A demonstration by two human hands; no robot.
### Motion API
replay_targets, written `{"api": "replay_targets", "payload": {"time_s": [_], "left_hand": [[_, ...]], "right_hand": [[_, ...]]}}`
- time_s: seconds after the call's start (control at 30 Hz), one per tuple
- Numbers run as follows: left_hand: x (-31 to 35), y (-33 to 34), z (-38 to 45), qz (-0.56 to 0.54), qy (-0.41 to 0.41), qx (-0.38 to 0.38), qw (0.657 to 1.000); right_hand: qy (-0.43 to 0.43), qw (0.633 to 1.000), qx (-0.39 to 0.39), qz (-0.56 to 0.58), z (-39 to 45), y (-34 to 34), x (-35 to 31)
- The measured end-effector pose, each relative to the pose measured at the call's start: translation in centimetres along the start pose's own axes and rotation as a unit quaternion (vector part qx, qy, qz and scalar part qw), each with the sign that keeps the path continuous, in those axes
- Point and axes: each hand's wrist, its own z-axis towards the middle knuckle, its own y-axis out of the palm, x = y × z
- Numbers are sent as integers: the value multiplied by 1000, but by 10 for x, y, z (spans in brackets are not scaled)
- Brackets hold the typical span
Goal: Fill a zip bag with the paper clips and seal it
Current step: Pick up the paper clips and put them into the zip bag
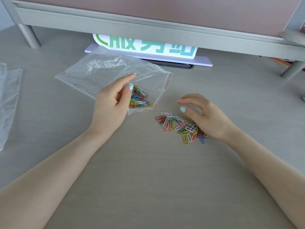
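Observation:
A clear zip bag with a red seal strip lies on the table, its mouth toward the right. My left hand pinches the bag's near edge by the mouth. Several coloured paper clips sit inside the bag near the opening. A loose pile of paper clips lies on the table to the right of the bag. My right hand hovers just above that pile with fingers spread and curved, holding nothing that I can see.
More clear plastic bags lie at the left edge of the table. A white sign with green lettering stands behind the bag under a grey shelf frame, whose legs stand at back left and back right.

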Motion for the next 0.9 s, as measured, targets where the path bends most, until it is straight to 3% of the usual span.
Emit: {"api": "replay_targets", "payload": {"time_s": [0.13, 0.23, 0.37, 0.67, 0.9], "left_hand": [[-1, 0, 1, 2, -7, 6, 1000], [-2, 0, 2, 12, -9, 7, 1000], [1, -1, 2, 19, -12, 9, 1000], [4, 0, 0, 20, -14, 12, 1000], [4, 1, 0, 22, -18, 12, 1000]], "right_hand": [[17, 999, -33, -34, -25, 1, 8], [-12, 988, -58, -142, -26, 10, 1], [-65, 980, -68, -176, -12, 25, -8], [-138, 987, -77, 7, 7, 34, -13], [-128, 989, -63, 35, 5, 28, -13]]}}
